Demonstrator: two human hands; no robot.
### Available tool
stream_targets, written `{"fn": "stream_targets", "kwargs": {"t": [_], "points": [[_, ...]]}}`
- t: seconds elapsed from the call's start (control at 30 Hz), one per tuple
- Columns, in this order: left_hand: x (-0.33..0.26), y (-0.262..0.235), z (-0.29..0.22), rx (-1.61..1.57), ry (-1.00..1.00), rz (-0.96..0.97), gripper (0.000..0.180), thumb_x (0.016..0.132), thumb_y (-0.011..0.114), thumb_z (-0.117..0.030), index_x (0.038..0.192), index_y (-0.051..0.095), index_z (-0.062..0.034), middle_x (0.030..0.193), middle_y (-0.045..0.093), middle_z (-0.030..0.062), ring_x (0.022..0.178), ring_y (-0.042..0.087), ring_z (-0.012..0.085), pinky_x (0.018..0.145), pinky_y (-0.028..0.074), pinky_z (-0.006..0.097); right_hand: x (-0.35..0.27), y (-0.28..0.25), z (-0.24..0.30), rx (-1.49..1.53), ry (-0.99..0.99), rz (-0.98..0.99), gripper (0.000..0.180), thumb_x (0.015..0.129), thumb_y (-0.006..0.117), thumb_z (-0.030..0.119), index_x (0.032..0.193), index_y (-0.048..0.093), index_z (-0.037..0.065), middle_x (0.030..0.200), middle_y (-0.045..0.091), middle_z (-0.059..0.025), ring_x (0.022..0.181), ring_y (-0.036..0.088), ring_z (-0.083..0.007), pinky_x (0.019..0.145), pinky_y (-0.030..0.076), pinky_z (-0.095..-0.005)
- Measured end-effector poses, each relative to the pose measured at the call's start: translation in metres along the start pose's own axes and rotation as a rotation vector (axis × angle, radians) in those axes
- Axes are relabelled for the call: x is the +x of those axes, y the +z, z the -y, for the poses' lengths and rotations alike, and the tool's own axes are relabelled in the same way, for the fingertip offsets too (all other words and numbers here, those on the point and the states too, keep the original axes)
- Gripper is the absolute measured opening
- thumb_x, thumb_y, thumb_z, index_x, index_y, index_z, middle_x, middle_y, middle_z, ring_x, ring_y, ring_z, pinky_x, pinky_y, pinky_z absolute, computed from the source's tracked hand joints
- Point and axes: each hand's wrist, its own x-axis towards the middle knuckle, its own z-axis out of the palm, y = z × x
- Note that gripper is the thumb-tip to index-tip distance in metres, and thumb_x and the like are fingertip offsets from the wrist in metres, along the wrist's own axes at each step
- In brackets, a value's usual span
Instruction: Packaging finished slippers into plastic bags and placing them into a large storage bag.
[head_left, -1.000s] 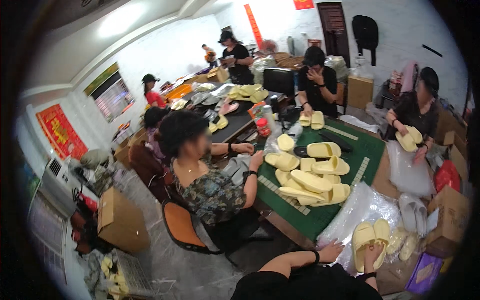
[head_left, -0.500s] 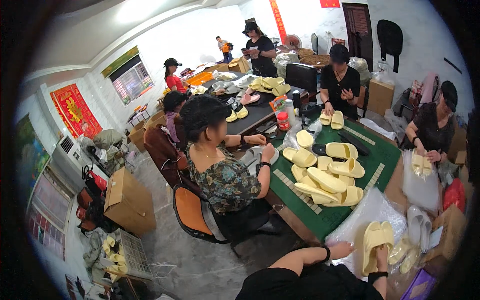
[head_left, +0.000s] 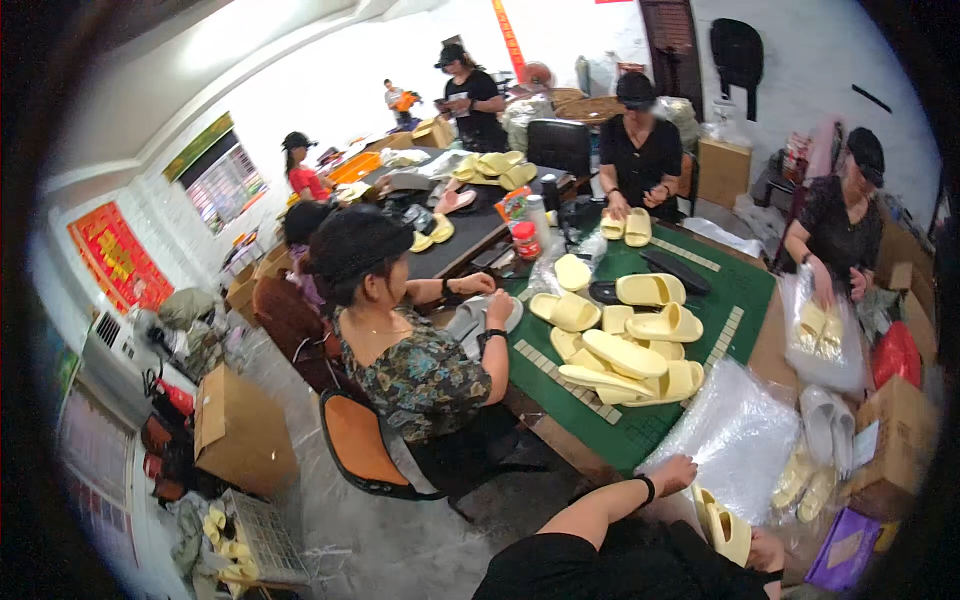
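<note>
Near the lower edge, my right hand (head_left: 767, 551) grips a pair of pale yellow slide slippers (head_left: 732, 535) at one end, partly hidden by them. The slippers are tilted and held close to my body. My left hand (head_left: 674, 476) is beside a stack of clear plastic bags (head_left: 730, 425), its fingers curled; whether they pinch a bag edge is too small to make out. Beyond the bags, a pile of yellow slippers (head_left: 625, 365) lies on a green mat (head_left: 600, 445). Bagged yellow slippers (head_left: 805, 490) and grey slippers (head_left: 827, 430) lie to the right.
A cardboard box (head_left: 890, 440) and a purple package (head_left: 843, 553) stand at the right. To the left, a co-worker (head_left: 420, 370) handles a grey slipper. Across the table, another person (head_left: 640, 150) touches yellow slippers; a third (head_left: 835, 225) bags a pair. A red-lidded jar (head_left: 525, 240) stands beyond the pile.
The yellow pair in my right hand has come down nearer my body and tilted over. My left hand's fingers have curled in. The whole view has shifted, so the room appears farther left.
</note>
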Motion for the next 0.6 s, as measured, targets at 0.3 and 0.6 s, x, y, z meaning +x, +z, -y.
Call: {"fn": "stream_targets", "kwargs": {"t": [0.3,0.6], "points": [[-0.023,-0.008,-0.024,0.378,0.177,0.156,0.036,0.077,0.053,-0.032,0.106,0.061,-0.0126,0.113,0.049,0.019,0.111,0.041,0.0356,0.095,0.031,0.045,0.008,-0.032,-0.067,0.219,-0.077,-0.092,0.023,0.077,0.058,0.0,0.1,0.059,-0.003,0.091,0.064,-0.0073,0.074,0.06,-0.0123,0.066,0.049,-0.026],[0.008,-0.055,-0.029,-0.137,-0.01,-0.069,0.028,0.079,0.045,-0.007,0.106,0.052,-0.009,0.086,0.058,0.0138,0.077,0.059,0.0326,0.067,0.044,0.044,-0.009,0.011,-0.032,0.188,-0.148,-0.043,0.025,0.076,0.065,0.007,0.099,0.061,-0.003,0.092,0.063,-0.0042,0.08,0.059,-0.0116,0.071,0.047,-0.0265]]}}
